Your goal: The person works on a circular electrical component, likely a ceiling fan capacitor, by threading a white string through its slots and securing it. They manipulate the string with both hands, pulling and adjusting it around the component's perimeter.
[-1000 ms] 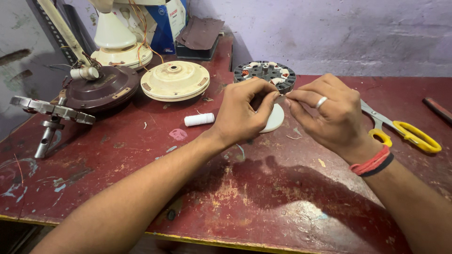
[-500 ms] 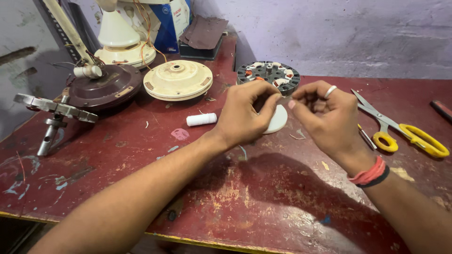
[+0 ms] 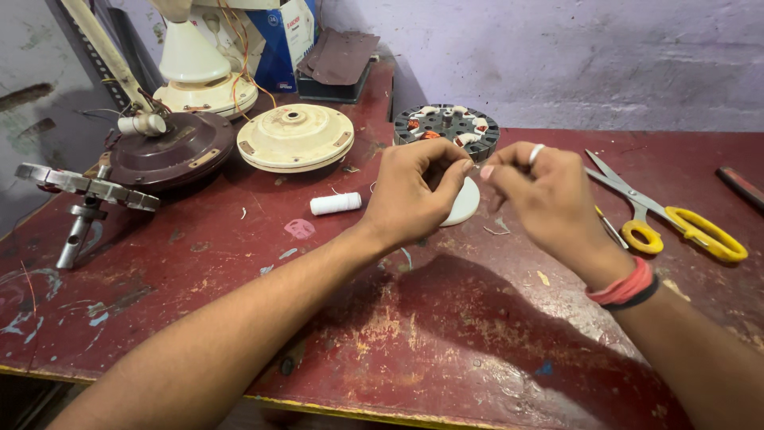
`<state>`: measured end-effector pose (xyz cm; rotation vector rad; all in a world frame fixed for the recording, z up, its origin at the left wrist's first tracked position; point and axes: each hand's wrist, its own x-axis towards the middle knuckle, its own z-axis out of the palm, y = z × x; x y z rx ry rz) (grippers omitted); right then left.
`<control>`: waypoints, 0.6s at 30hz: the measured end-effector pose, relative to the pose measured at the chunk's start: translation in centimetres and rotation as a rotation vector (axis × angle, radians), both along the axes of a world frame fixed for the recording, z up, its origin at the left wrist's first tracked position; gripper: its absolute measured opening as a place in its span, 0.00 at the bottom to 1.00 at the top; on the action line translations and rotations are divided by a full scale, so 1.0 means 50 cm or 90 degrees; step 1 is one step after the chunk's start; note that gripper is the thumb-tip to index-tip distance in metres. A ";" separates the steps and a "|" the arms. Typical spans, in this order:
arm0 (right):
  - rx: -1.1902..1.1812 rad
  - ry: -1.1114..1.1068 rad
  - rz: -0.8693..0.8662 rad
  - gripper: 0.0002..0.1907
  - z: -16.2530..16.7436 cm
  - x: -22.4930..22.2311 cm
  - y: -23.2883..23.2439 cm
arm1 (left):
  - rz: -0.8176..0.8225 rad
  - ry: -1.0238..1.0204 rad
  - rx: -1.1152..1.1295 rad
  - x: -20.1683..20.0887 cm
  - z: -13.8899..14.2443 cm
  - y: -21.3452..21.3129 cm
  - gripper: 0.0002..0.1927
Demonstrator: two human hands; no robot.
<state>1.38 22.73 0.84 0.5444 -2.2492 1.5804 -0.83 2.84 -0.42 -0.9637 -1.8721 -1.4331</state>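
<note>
Both hands are held up over the worn red surface (image 3: 446,334), fingertips nearly meeting. The left hand (image 3: 418,191) is curled, thumb and forefinger pinched together; the right hand (image 3: 541,195), ringed, is pinched likewise. Something very fine, probably a thread or thin wire, seems to be gripped between them, though it is too small to be made out. Such a strand is judged light, limp and easily dropped, best gripped close to its end. A white disc (image 3: 464,203) lies just beneath, a white spool (image 3: 335,204) left of it, a wound stator (image 3: 446,127) behind, yellow-handled scissors (image 3: 676,223) to the right.
</note>
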 end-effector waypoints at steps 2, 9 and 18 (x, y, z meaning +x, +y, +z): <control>-0.379 -0.303 0.230 0.08 -0.003 -0.025 0.002 | 0.009 0.044 -0.028 -0.001 0.000 -0.003 0.06; -0.005 0.030 0.031 0.04 -0.008 -0.016 0.014 | 0.002 -0.013 -0.014 -0.006 -0.007 0.000 0.07; 0.007 0.193 0.034 0.05 0.003 0.009 0.001 | -0.319 -0.398 0.101 -0.056 -0.037 0.011 0.11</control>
